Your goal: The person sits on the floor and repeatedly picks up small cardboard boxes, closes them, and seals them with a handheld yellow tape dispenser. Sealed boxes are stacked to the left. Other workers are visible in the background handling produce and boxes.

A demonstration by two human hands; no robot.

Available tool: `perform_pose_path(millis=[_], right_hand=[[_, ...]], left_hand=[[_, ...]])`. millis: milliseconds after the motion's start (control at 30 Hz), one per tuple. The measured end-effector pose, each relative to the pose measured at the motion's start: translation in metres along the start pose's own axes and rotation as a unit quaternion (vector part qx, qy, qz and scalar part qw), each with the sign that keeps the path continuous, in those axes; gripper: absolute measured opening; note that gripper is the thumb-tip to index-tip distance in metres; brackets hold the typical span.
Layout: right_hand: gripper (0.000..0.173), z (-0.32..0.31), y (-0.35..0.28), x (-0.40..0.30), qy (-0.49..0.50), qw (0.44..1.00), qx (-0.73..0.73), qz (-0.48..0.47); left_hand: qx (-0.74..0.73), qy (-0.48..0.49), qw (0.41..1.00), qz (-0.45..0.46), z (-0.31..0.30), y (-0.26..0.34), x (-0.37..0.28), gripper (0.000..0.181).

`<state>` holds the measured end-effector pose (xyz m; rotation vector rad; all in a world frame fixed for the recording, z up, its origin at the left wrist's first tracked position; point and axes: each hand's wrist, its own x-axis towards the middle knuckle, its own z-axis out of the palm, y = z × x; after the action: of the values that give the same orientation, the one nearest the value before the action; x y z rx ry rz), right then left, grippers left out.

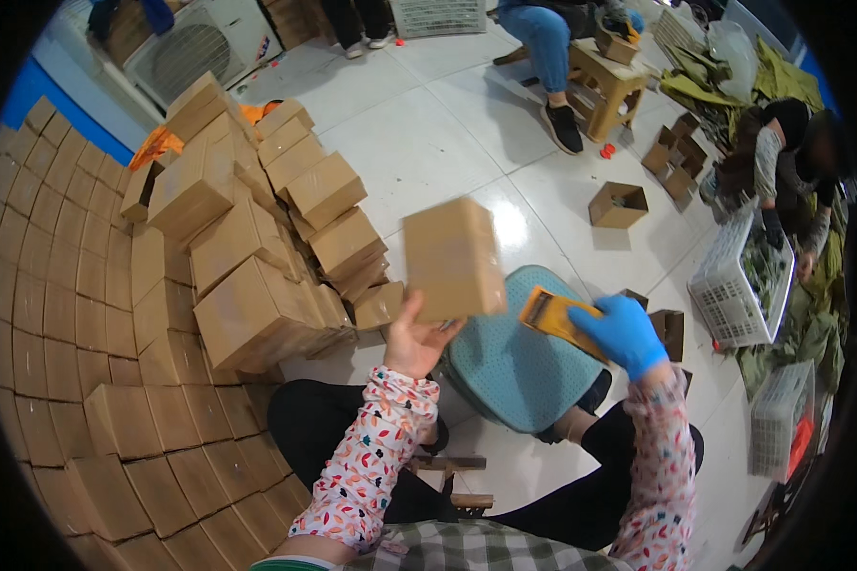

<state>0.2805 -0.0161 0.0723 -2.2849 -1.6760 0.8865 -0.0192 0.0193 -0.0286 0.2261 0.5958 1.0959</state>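
Observation:
My bare left hand (416, 346) supports a closed cardboard box (443, 260) from below, with the thumb up along its near side. The box is slightly blurred and tilted above the floor, just left of a blue-green plastic stool (521, 371). In a blue glove, my right hand (620, 334) grips a yellow tape dispenser (558, 321) over the stool's right part. Box and dispenser are apart. Whether the box touches the stool's edge I cannot tell.
Stacked cardboard boxes (257, 307) crowd my left, with a wall of boxes (50, 285) behind. An open carton (618, 205) stands on the tiles. At right, a person's gloved hand (773, 227) reaches into a white crate (728, 285). Ahead, another person sits beside a yellow stool (607, 93).

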Motion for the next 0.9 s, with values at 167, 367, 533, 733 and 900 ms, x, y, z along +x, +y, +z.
perform_pose_path(millis=[167,367,533,733,900], right_hand=[[0.043,-0.004,0.029,-0.055,0.079,0.992,0.094,0.013],[0.038,0.005,0.037,-0.061,0.080,0.992,0.094,0.016],[0.040,0.004,0.020,-0.059,0.071,0.996,0.059,0.015],[0.041,-0.020,0.014,-0.068,0.103,0.994,0.029,-0.021],[0.040,-0.037,0.040,-0.080,0.091,0.995,0.037,-0.017]], left_hand=[[-0.163,0.114,0.967,0.157,-0.035,0.035,0.052,0.053],[-0.212,0.237,0.904,0.285,-0.097,0.082,0.180,0.073],[-0.335,0.402,0.842,0.131,-0.116,0.152,0.214,0.105],[-0.090,0.431,0.897,0.049,-0.110,0.133,0.200,0.099],[0.185,0.134,0.971,0.069,0.066,0.023,0.141,0.059]])
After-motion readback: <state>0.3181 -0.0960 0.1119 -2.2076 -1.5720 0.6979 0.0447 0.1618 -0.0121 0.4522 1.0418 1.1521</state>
